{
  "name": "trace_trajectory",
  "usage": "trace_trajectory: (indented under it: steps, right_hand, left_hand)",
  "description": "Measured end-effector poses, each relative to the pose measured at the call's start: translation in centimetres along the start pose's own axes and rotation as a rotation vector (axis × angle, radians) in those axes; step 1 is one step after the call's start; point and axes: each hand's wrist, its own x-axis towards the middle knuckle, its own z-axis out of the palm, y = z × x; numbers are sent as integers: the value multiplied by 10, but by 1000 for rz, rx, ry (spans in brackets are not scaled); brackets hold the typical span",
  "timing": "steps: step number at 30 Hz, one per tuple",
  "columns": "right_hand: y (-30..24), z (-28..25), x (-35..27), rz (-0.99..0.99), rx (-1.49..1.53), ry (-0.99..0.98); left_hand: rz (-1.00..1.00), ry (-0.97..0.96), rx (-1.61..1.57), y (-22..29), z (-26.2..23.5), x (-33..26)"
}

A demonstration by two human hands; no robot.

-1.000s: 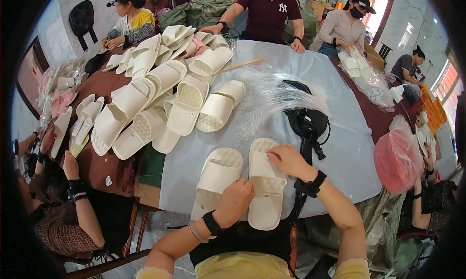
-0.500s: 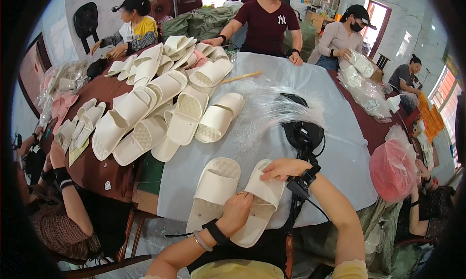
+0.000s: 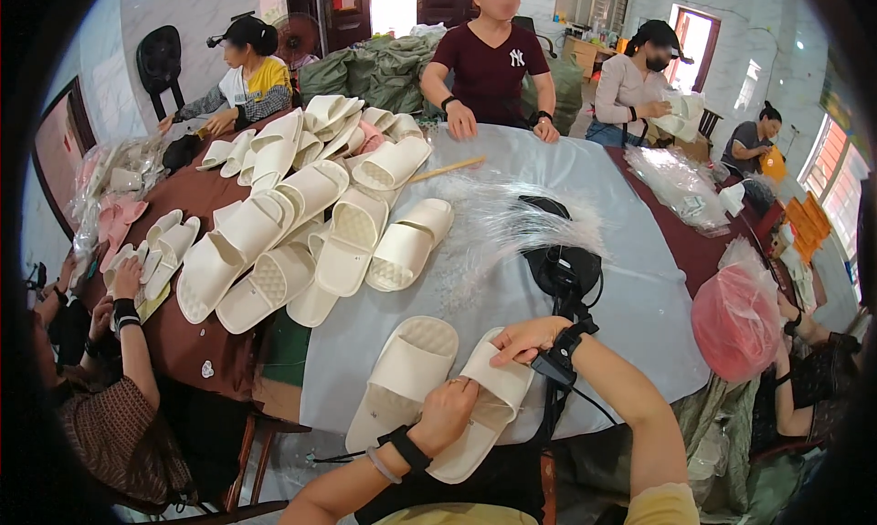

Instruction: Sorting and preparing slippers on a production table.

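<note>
Since prev frame cream foam slide sandal (image 3: 480,406) tilted; left hand (image 3: 445,415) and right hand (image 3: 517,340), fingers clamped, steady it. Matching cream slide (image 3: 406,379) lies at 9 o'clock.

The left hand (image 3: 445,414) covers the middle of the cream foam slide slipper (image 3: 481,406) it grips, and the right hand (image 3: 523,340) hides that slipper's far corner, so the strap is mostly unseen. Both forearms are cut off by the lower edge. The clear plastic strands (image 3: 512,228) on the pale blue worktop (image 3: 630,288) are too fine to tell apart.
</note>
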Motion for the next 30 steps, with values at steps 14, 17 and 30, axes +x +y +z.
trace_trajectory:
  steps: [14,17,30]
  right_hand:
    - [1,5,5,51,182,129]
    - [4,9,2,47,243,196]
    - [24,9,11,-15,466,338]
  left_hand:
    - [-2,-110,19,-5,-12,5]
    - [66,-107,39,-1,-30,10]
    - [-670,61,-1108,-44,-44,31]
